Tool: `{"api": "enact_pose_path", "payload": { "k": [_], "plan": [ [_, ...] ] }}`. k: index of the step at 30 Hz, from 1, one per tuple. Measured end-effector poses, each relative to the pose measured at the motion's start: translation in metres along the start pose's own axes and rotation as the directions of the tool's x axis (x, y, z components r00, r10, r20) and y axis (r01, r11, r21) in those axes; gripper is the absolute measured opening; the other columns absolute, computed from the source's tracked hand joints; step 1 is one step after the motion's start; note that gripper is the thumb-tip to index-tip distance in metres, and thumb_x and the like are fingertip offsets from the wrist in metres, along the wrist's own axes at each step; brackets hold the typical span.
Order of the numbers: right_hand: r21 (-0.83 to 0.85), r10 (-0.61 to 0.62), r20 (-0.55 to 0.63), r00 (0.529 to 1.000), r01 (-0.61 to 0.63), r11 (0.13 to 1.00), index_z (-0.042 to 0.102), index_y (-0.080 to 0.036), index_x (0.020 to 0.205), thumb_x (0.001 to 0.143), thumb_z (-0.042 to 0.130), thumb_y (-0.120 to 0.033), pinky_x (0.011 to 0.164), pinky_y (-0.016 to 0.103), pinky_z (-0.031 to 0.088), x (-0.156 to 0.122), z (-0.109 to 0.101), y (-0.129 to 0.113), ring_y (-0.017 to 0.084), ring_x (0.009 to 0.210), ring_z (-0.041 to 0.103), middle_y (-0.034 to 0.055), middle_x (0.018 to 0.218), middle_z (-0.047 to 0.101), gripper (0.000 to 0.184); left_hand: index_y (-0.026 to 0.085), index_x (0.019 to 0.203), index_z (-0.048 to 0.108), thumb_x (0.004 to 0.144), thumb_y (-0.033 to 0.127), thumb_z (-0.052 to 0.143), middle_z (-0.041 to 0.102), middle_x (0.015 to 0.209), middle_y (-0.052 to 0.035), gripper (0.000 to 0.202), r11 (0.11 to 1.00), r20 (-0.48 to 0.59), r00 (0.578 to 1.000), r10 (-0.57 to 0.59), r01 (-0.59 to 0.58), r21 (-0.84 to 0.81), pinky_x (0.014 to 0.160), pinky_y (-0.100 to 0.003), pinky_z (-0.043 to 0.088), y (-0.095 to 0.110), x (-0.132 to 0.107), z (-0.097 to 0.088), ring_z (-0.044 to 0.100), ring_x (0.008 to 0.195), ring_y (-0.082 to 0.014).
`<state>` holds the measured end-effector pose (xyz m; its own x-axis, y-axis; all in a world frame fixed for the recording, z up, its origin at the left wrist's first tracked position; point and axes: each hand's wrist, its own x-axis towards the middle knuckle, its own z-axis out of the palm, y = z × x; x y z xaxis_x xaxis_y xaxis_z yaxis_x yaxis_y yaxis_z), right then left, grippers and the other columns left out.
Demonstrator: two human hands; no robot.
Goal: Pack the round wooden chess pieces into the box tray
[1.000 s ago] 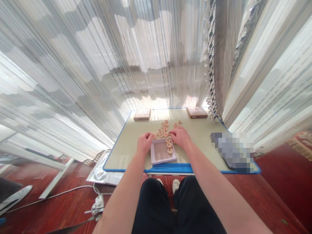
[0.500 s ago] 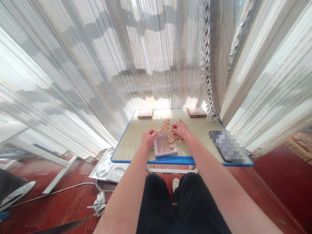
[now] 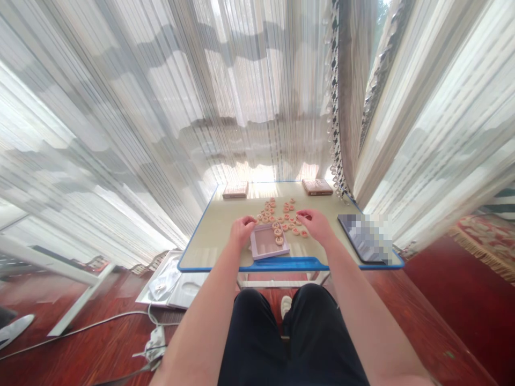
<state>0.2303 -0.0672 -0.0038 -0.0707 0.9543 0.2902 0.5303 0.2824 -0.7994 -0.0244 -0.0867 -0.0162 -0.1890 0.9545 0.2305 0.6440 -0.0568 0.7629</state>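
A small beige table [image 3: 217, 236] with a blue rim stands in front of me. On it lies a shallow pale lilac tray [image 3: 265, 245] with a couple of round wooden game pieces [image 3: 277, 236] in its right side. Several more pieces [image 3: 277, 210] are scattered beyond it. My left hand [image 3: 241, 230] is curled at the tray's far left corner, fingertips pinched near a piece. My right hand [image 3: 316, 224] hovers right of the tray with fingers closed; what they hold is too small to make out.
Two flat brown boxes, one far left [image 3: 235, 190] and one far right [image 3: 317, 186], sit at the table's back edge. A blurred dark flat object [image 3: 364, 237] lies at the right. Sheer curtains surround the table. Cables and a white tray [image 3: 173, 279] lie on the red wooden floor.
My right hand has pulled back to the right, away from the pile of pieces. The left hand stays at the tray's corner. The view shifted slightly.
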Motion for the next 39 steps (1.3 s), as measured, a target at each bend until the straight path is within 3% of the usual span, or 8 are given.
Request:
{"api": "enact_pose_path", "payload": {
  "k": [6, 12, 19, 27, 39],
  "plan": [
    [-0.120, 0.070, -0.212, 0.975, -0.097, 0.988, 0.069, -0.012, 0.092, 0.077, 0.050, -0.032, 0.079, 0.033, 0.046, -0.039, -0.004, 0.036, 0.018, 0.076, 0.059, 0.0097, 0.090, 0.067, 0.032, 0.018, 0.078, 0.070, 0.063, 0.017, 0.048, 0.070, 0.079, -0.0016, 0.027, 0.994, 0.067, 0.995, 0.067, -0.073, 0.085, 0.074, -0.026, 0.047, -0.003, 0.001, 0.003, 0.061, 0.075, -0.0167],
    [-0.275, 0.090, -0.277, 0.957, -0.168, 0.947, 0.069, -0.008, 0.095, 0.079, 0.048, -0.024, 0.087, 0.031, 0.041, -0.032, 0.001, 0.035, 0.020, 0.087, 0.058, 0.0137, 0.095, 0.066, 0.031, 0.019, 0.080, 0.071, 0.066, 0.017, 0.048, 0.071, 0.085, -0.0018, 0.027, 0.993, 0.056, 0.995, 0.078, -0.082, 0.088, 0.078, -0.026, 0.047, -0.008, 0.005, 0.005, 0.063, 0.082, -0.0177],
    [-0.287, 0.095, -0.335, 0.937, -0.198, 0.937, 0.069, -0.010, 0.087, 0.083, 0.042, -0.025, 0.084, 0.031, 0.040, -0.030, 0.003, 0.036, 0.021, 0.088, 0.058, 0.0138, 0.089, 0.067, 0.031, 0.019, 0.082, 0.071, 0.066, 0.016, 0.048, 0.071, 0.086, -0.0029, 0.029, 0.994, 0.059, 0.997, 0.058, -0.063, 0.091, 0.078, -0.026, 0.047, -0.008, 0.006, 0.005, 0.063, 0.084, -0.0185],
    [-0.292, 0.088, -0.321, 0.943, -0.188, 0.938, 0.069, -0.010, 0.092, 0.078, 0.048, -0.020, 0.084, 0.027, 0.041, -0.030, 0.003, 0.036, 0.019, 0.086, 0.059, 0.0121, 0.094, 0.068, 0.027, 0.019, 0.082, 0.072, 0.068, 0.017, 0.046, 0.071, 0.085, -0.0040, 0.029, 0.995, 0.038, 0.998, 0.050, -0.053, 0.085, 0.079, -0.028, 0.047, -0.008, 0.009, 0.005, 0.063, 0.086, -0.0202],
    [-0.283, 0.039, -0.190, 0.981, -0.093, 0.954, 0.071, -0.016, 0.094, 0.082, 0.049, -0.026, 0.084, 0.030, 0.043, -0.027, 0.009, 0.031, 0.021, 0.090, 0.063, 0.0100, 0.096, 0.071, 0.027, 0.021, 0.078, 0.071, 0.070, 0.021, 0.045, 0.072, 0.085, -0.0027, 0.027, 0.990, 0.031, 0.996, 0.085, -0.088, 0.108, 0.080, -0.027, 0.046, -0.011, 0.010, 0.001, 0.063, 0.086, -0.0189]
  ]
}}
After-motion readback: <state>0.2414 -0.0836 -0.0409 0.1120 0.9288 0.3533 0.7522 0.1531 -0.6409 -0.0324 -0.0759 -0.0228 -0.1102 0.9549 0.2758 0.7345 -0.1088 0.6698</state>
